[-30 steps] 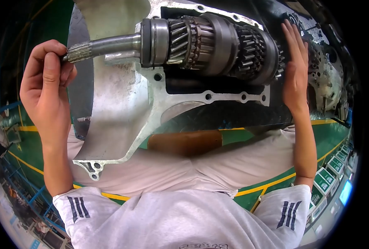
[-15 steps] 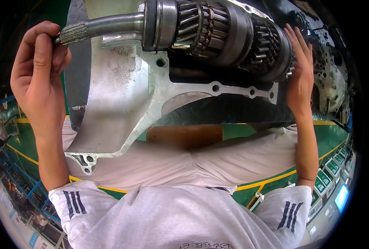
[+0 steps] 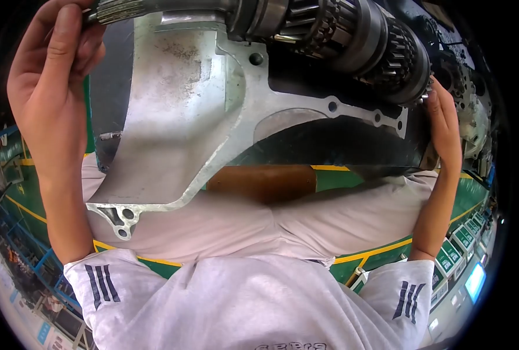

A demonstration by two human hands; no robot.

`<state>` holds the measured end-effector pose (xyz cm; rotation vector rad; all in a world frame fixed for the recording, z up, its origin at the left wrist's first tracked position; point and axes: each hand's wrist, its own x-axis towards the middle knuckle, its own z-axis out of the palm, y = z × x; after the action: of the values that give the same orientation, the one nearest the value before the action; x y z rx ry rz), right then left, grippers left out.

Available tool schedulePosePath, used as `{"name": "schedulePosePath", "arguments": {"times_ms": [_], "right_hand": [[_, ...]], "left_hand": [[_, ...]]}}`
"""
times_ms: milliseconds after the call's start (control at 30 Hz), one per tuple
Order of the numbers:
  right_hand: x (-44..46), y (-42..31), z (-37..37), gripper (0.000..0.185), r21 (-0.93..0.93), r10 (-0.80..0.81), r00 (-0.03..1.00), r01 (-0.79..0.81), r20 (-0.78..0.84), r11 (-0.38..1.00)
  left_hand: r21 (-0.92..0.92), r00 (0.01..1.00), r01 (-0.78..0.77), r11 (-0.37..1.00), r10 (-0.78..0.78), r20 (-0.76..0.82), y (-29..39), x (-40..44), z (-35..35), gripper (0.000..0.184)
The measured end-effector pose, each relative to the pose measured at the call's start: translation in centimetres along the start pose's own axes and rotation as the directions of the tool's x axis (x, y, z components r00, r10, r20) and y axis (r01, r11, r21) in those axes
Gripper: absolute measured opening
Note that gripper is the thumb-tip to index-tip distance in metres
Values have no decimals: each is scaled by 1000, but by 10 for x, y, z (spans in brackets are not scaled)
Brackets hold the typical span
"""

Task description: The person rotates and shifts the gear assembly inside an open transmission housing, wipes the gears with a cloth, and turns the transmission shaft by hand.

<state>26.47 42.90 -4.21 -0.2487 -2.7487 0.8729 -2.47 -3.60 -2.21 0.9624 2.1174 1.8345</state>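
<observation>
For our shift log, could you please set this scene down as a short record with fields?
Left hand: fingers closed at the tip of the splined shaft
Right hand: at the opposite end of the gear stack; its grip is partly hidden
Gear stack position: over the opening of the metal housing, slanting in view; whether it touches cannot be told
Housing features: curved wall at left, flange with bolt holes
Surroundings: green floor with yellow lines
</observation>
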Motion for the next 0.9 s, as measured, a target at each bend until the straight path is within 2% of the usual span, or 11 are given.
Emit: {"name": "schedulePosePath", "arguments": {"times_ms": [33,167,267,400,467,533,600,633,700,833,900], "right_hand": [[5,-6,-12,38,26,37,988,-41,148,999],[19,-21,-27,33,43,23,943,-40,332,998],[13,-25,-20,26,70,45,974,-62,221,996],[10,-40,-8,25,-222,-71,993,89,90,971],[9,-44,-6,28,-241,-29,999,39,46,970],[13,-49,-3,27,-203,-40,998,47,38,978],[15,-50,-5,27,-164,-52,998,57,34,985],[14,-50,-8,26,-84,7,996,0,85,996],[15,-37,-19,24,-122,34,975,-7,221,993],[14,-42,-20,25,-153,-12,974,48,226,987],[16,-43,-19,28,-179,-7,979,45,205,983]], "left_hand": [[-4,1000,-2,1000,2,22,-1,0,0,30],[-2,1000,-8,1000,8,10,-4,-2,1,30],[-8,1000,-25,1000,25,3,0,-5,1,30],[45,998,-33,998,35,-51,2,-7,5,30],[76,996,-30,997,36,-81,7,-7,16,30],[95,995,-33,995,41,-93,12,-5,19,30],[41,997,-82,996,82,2,13,-5,17,31],[21,995,-97,995,96,33,14,-5,16,31],[2,998,-68,998,68,9,17,-6,19,32],[-60,997,-69,996,71,28,22,-3,28,34],[-43,986,-160,986,158,-42,19,0,30,31]]}}
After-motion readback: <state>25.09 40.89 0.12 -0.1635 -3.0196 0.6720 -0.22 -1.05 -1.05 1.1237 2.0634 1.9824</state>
